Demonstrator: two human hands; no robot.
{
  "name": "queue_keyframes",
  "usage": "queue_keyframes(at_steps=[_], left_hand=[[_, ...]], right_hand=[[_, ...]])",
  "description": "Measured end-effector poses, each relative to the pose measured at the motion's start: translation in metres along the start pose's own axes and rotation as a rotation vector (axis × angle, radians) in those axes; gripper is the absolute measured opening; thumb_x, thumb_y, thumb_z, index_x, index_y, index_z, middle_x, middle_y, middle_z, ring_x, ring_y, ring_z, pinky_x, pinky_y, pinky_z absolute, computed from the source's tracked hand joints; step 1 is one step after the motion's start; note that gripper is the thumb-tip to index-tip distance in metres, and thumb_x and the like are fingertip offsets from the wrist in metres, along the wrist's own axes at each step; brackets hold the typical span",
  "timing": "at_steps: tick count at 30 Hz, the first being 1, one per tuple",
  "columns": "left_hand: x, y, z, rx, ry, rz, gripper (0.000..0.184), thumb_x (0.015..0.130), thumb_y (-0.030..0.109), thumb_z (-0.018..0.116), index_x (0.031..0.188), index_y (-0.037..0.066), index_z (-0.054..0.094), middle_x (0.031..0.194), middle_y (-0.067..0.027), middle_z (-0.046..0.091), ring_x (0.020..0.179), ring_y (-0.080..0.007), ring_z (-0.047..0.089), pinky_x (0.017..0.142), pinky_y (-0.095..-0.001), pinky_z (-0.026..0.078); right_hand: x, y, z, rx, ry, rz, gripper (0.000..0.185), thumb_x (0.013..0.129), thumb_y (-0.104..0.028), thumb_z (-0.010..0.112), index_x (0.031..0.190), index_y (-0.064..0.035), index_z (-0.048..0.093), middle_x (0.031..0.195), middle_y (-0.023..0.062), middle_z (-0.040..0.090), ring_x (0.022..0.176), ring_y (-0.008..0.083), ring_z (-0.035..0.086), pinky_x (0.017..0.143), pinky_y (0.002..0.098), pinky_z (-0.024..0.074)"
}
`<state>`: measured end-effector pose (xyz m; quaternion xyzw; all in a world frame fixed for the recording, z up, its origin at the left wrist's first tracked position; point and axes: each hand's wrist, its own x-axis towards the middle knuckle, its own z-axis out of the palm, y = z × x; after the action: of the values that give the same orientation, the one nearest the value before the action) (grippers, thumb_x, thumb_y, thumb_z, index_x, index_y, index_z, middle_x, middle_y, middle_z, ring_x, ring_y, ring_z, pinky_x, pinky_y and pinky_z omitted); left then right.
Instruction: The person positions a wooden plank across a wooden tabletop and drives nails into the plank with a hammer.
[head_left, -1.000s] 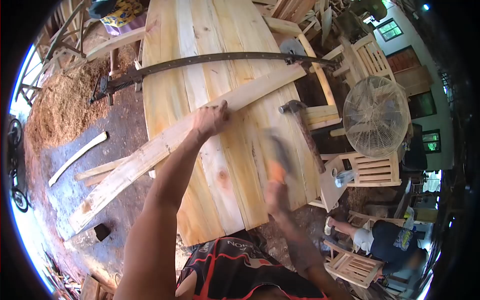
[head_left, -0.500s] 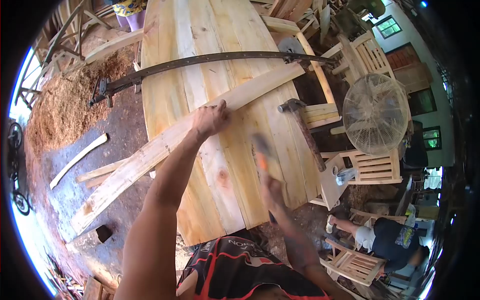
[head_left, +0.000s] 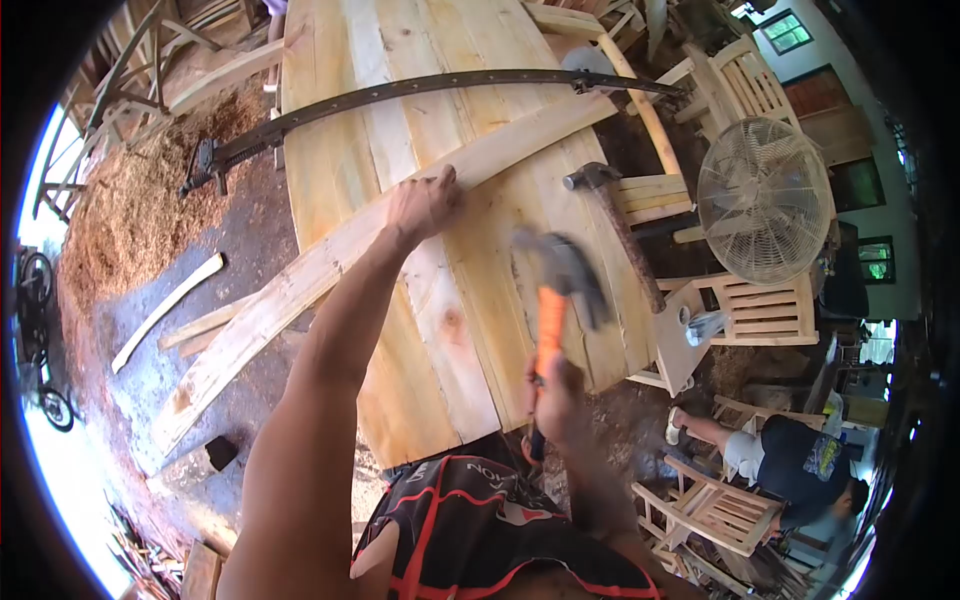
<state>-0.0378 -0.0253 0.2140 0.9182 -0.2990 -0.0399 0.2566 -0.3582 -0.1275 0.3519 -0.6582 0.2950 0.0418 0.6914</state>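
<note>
My left hand (head_left: 425,205) grips the upper edge of a long wooden board (head_left: 530,150), its fingers curled over it. The board lies slantwise across a tabletop of joined planks (head_left: 450,320) and sticks out past its left side. My right hand (head_left: 562,405) is wrapped round the handle of a claw hammer (head_left: 551,325) with an orange grip. The hammer's head is blurred and raised above the planks. A second hammer (head_left: 615,220) with a worn handle rests at the tabletop's right edge. A long metal bar clamp (head_left: 430,85) spans the planks beyond the board.
At the right stands a caged fan (head_left: 765,200), with slatted wooden chairs (head_left: 765,308) around it. A person in a dark shirt (head_left: 800,470) bends over a chair at the lower right. Sawdust (head_left: 150,200) is heaped on the left floor, near a curved wood strip (head_left: 168,310).
My right hand has raised the hammer from low over the planks, and its head looks larger and nearer. My left hand keeps its place on the board. The view has shifted slightly.
</note>
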Motion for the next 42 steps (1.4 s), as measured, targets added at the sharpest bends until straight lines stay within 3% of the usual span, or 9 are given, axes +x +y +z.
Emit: queue_keyframes(at_steps=[5, 9, 12, 21, 24, 26, 35, 39, 42], left_hand=[[-0.004, 0.009, -0.013, 0.017, -0.026, -0.049, 0.036, 0.088, 0.040, 0.061, 0.110, 0.012, 0.055, 0.087, -0.0187, 0.071, 0.080, -0.0388, 0.068, 0.070, -0.0498, 0.053], [-0.003, -0.004, -0.007, 0.025, 0.034, 0.035, 0.036, 0.087, 0.039, 0.061, 0.110, 0.013, 0.053, 0.085, -0.0176, 0.071, 0.079, -0.0394, 0.068, 0.071, -0.0500, 0.052], [-0.003, 0.003, -0.015, -0.017, -0.022, 0.036, 0.038, 0.086, 0.037, 0.060, 0.109, 0.009, 0.050, 0.079, -0.0200, 0.069, 0.074, -0.0414, 0.067, 0.069, -0.0520, 0.052], [-0.002, -0.001, -0.006, -0.012, 0.019, 0.028, 0.038, 0.086, 0.038, 0.058, 0.110, 0.009, 0.052, 0.082, -0.0221, 0.069, 0.076, -0.0417, 0.067, 0.069, -0.0516, 0.051], [-0.003, -0.004, -0.003, -0.002, 0.055, 0.066, 0.040, 0.086, 0.039, 0.058, 0.112, 0.009, 0.052, 0.082, -0.0223, 0.069, 0.077, -0.0423, 0.067, 0.070, -0.0515, 0.052], [-0.004, 0.002, -0.011, -0.001, 0.018, 0.042, 0.039, 0.086, 0.039, 0.059, 0.113, 0.010, 0.054, 0.087, -0.0206, 0.070, 0.081, -0.0413, 0.067, 0.072, -0.0504, 0.052], [-0.004, 0.002, -0.013, -0.046, -0.008, 0.025, 0.038, 0.086, 0.036, 0.057, 0.113, 0.009, 0.053, 0.081, -0.0198, 0.070, 0.076, -0.0410, 0.067, 0.069, -0.0508, 0.052], [-0.010, 0.002, -0.002, 0.002, -0.032, 0.031, 0.040, 0.086, 0.039, 0.057, 0.114, 0.010, 0.053, 0.084, -0.0200, 0.070, 0.076, -0.0409, 0.067, 0.070, -0.0509, 0.052], [-0.002, -0.010, 0.000, -0.029, 0.034, 0.058, 0.042, 0.085, 0.043, 0.058, 0.114, 0.012, 0.054, 0.087, -0.0193, 0.071, 0.079, -0.0401, 0.068, 0.073, -0.0506, 0.052]], right_hand=[[-0.009, -0.023, 0.019, 0.379, 0.024, -0.964, 0.073, 0.088, -0.079, 0.041, 0.075, -0.0066, 0.043, 0.060, 0.0054, 0.045, 0.054, 0.0194, 0.046, 0.059, 0.0432, 0.0530], [0.051, 0.087, 0.025, -0.659, 0.069, -0.409, 0.059, 0.097, -0.067, 0.040, 0.077, -0.0119, 0.045, 0.057, 0.0007, 0.044, 0.046, 0.0142, 0.045, 0.044, 0.0333, 0.0437], [0.057, 0.045, 0.040, 0.125, 0.059, 0.197, 0.057, 0.097, -0.066, 0.041, 0.079, -0.0121, 0.046, 0.054, -0.0023, 0.042, 0.042, 0.0116, 0.042, 0.038, 0.0301, 0.0366], [0.012, -0.006, 0.040, 0.438, 0.136, -0.857, 0.073, 0.087, -0.082, 0.035, 0.078, -0.0100, 0.040, 0.058, 0.0039, 0.040, 0.054, 0.0195, 0.045, 0.046, 0.0411, 0.0447], [0.052, 0.094, 0.033, -0.519, 0.048, -0.176, 0.057, 0.100, -0.060, 0.042, 0.072, -0.0105, 0.048, 0.058, 0.0009, 0.047, 0.048, 0.0153, 0.048, 0.042, 0.0329, 0.0385], [0.063, 0.062, 0.052, -0.278, -0.030, 0.137, 0.055, 0.100, -0.057, 0.044, 0.071, -0.0108, 0.051, 0.056, -0.0005, 0.049, 0.047, 0.0124, 0.049, 0.042, 0.0313, 0.0369], [0.005, -0.065, 0.048, 0.464, 0.067, -1.036, 0.075, 0.090, -0.080, 0.031, 0.079, -0.0077, 0.046, 0.060, 0.0035, 0.043, 0.047, 0.0166, 0.044, 0.044, 0.0321, 0.0428], [0.064, 0.067, 0.025, -0.559, 0.032, 0.201, 0.063, 0.097, -0.069, 0.035, 0.074, -0.0111, 0.046, 0.051, -0.0020, 0.040, 0.041, 0.0137, 0.044, 0.042, 0.0298, 0.0398], [0.057, 0.021, 0.031, -0.123, 0.140, 0.186, 0.061, 0.097, -0.067, 0.039, 0.073, -0.0119, 0.046, 0.049, -0.0040, 0.041, 0.038, 0.0126, 0.043, 0.040, 0.0292, 0.0379]])
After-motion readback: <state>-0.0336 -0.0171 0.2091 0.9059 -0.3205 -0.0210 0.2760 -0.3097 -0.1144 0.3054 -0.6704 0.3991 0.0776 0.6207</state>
